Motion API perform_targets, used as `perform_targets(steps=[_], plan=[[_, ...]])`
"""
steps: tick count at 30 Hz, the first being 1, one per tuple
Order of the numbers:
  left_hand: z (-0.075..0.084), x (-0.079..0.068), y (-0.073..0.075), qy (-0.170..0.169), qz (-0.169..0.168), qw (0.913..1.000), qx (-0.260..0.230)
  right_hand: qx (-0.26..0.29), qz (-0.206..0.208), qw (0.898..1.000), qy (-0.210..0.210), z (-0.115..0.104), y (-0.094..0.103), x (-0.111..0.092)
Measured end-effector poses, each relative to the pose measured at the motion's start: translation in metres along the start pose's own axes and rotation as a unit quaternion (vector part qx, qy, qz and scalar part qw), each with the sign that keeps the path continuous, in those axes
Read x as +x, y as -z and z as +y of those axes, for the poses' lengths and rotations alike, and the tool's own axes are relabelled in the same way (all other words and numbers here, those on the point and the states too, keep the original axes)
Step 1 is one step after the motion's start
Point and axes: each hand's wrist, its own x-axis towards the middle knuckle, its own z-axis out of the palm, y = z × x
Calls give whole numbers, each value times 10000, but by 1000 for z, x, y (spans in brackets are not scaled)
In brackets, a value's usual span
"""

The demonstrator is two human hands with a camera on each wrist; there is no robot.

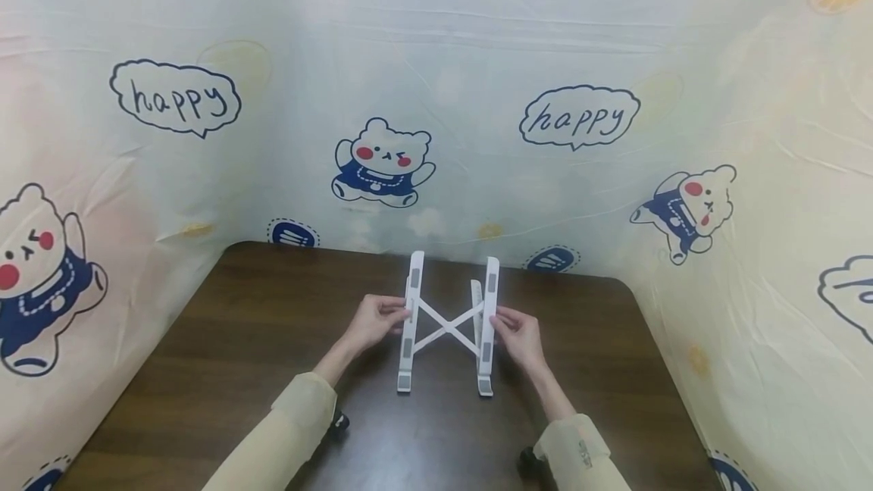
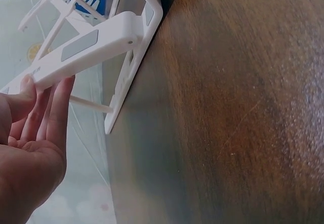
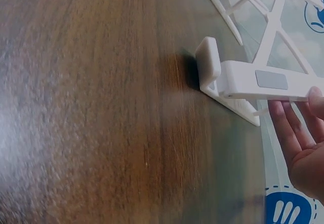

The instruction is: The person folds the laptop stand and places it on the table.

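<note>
In the head view, the stand (image 1: 450, 327) is seen near the far edge of the table (image 1: 232, 377), between the two hands, with its brace spread in an X. The left rail (image 1: 410, 324) is gripped from outside by the left hand (image 1: 375, 321), and the right rail (image 1: 488, 317) is gripped likewise by the right hand (image 1: 521, 336). The adjusting or placing of the unfolded stand is judged to be the step in hand.

In the left wrist view, the rail is pinched, with the thumb laid on the top face beyond a grey pad (image 2: 79, 45) and the fingers curled beneath. The rail is tilted above a lower strut (image 2: 121, 97), which appears to be rested on the table.

In the right wrist view, the other rail is pinched in the same way, thumb above and fingers below, though part of the hand is cut off by the frame. An upturned lip (image 3: 208, 60) is shown at the rail's near end. For the next move, even handling of both rails seems to be called for, so that twisting of the brace is avoided.
</note>
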Motion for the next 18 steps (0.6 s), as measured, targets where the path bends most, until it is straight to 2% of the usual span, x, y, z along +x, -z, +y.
perform_targets(steps=[7, 18], plan=[[0, -2, 0, 46, 14, 10000, -40, -58, -2, 10000, -43, 0, -2, -1], [0, -2, 0, -93, 24, 9999, -53, -48, 91, 9999, -75, 1, -4, -2]])
